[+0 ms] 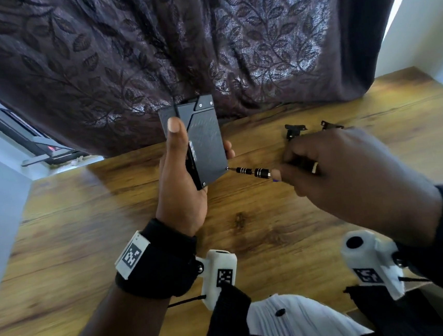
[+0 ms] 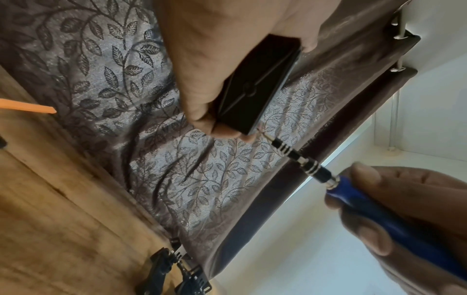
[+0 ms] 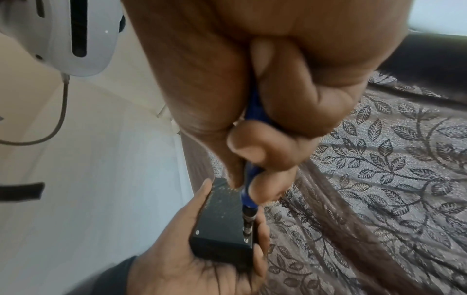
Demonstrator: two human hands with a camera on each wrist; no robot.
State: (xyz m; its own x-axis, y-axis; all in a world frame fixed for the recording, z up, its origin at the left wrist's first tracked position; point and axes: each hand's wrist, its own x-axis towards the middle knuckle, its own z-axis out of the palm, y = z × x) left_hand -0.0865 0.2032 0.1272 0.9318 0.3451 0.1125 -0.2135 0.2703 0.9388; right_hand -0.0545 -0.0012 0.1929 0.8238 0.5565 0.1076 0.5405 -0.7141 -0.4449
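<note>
The left hand [image 1: 180, 177] clasps a flat black rectangular case [image 1: 207, 142] upright above the wooden table [image 1: 248, 233]. The right hand [image 1: 350, 171] pinches a blue-handled, silver-banded screwdriver [image 1: 253, 171], its tip on the case's 5 o'clock corner screw [image 1: 227, 168]. Keeping the shaft in line with that screw should stop slipping; two small black clips [image 1: 295, 131] lie at 3 o'clock, not in the way.

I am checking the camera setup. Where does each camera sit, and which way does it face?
Head: on the head, faces forward and down at the table; shows both forearms, left hand holding the black box, right hand holding the screwdriver.
Left wrist: faces along the palm toward the curtain; shows both hands' fingers.
Right wrist: faces down the screwdriver at the box; shows both hands.
All share the tip at the box corner.
</note>
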